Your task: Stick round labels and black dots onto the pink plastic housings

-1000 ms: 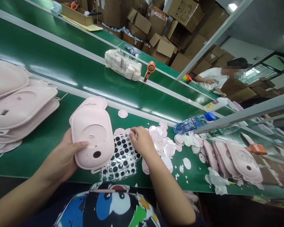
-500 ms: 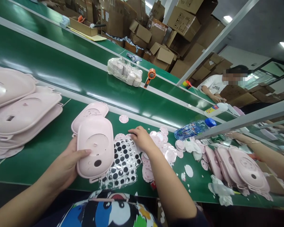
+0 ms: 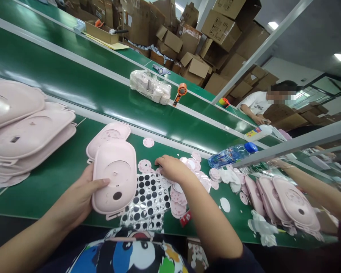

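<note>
Being held by the left hand (image 3: 76, 193), fingers spread, a pink plastic shell (image 3: 115, 178) is kept near the green belt's (image 3: 31, 197) edge; the right hand (image 3: 172, 168), fingers together, is pressed among pink discs (image 3: 197, 170).

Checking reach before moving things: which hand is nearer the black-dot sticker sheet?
Right. The right hand rests at the far edge of the black-dot sticker sheet; the left hand is farther left, holding a pink plastic casing.
</note>
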`<state>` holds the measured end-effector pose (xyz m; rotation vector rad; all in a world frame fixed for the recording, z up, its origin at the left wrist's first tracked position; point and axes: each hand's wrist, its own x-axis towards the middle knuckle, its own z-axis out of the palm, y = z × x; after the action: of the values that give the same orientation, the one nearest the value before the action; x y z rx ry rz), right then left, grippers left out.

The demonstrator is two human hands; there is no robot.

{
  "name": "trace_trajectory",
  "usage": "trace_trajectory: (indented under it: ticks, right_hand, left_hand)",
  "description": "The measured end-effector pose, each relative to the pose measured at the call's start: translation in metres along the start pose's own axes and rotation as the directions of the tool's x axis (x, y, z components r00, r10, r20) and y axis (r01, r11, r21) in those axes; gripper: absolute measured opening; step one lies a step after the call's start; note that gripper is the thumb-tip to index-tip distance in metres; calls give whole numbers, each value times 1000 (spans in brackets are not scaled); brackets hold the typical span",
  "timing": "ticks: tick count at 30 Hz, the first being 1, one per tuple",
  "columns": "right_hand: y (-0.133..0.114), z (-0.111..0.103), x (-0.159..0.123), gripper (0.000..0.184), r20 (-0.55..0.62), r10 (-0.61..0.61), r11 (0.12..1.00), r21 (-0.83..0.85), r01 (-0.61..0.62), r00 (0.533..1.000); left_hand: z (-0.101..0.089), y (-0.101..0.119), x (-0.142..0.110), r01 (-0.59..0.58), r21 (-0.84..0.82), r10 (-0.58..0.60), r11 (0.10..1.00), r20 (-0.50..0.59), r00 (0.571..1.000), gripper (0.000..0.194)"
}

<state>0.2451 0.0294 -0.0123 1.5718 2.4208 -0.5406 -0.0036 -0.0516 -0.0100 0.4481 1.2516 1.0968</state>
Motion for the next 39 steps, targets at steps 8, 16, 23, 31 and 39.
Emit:
trace_trajectory:
  ticks: [8,16,23,31,39]
  right_hand:
    - [4,1,2,20,23,-107,993,-54,108,994]
    - [-7,11,10,31,-138,-93,995,-44,88,986]
    - [-37,16,28,33,-147,-60,996,-76,50,987]
    - [-47,1,35,35,-24,-134,977,-173,128,991]
    - [-36,-5,38,19,72,-192,963,-178,202,979]
  left_hand:
    - [-6,-7,2,14,-14,-13,1000,31,999,86]
    - [-4,-13,3,44,-60,-40,997,69,997,80]
    - [-2,-17,1,52,-55,-49,997,47,998,77]
    - [-7,-17,2,-2,-65,5,998,50,999,77]
    - [-13,-14,1,-17,-72,17,997,2,1000,78]
